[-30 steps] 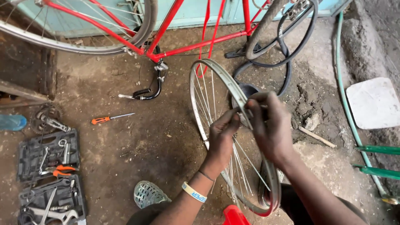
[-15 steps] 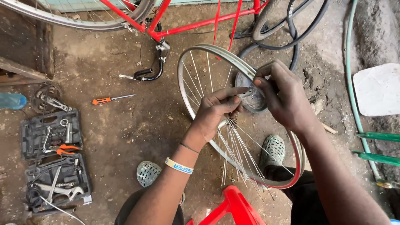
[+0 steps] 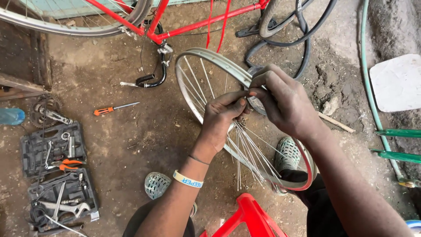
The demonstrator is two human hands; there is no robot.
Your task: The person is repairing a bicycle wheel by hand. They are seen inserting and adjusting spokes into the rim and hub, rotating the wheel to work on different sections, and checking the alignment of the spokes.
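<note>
Head view: hands (image 3: 258, 107) hide wheel (image 3: 206, 66) hub — grip unclear.

The wheel rim (image 3: 210, 59) is bare metal, shiny but a bit dull in spots, and the spokes (image 3: 250, 149) are thin bright steel wire. The bike frame (image 3: 193, 26) has glossy red paint. The tyre (image 3: 302, 26) is matt black rubber. The screwdriver (image 3: 115, 108) has an orange plastic handle and a metal shaft. The tool case (image 3: 52, 175) looks like dark matt plastic, with chrome wrenches inside. The stool (image 3: 245, 217) is smooth red plastic. The ground (image 3: 109, 145) is rough, dusty concrete, and the hose (image 3: 372, 96) is green rubbery plastic.
</note>
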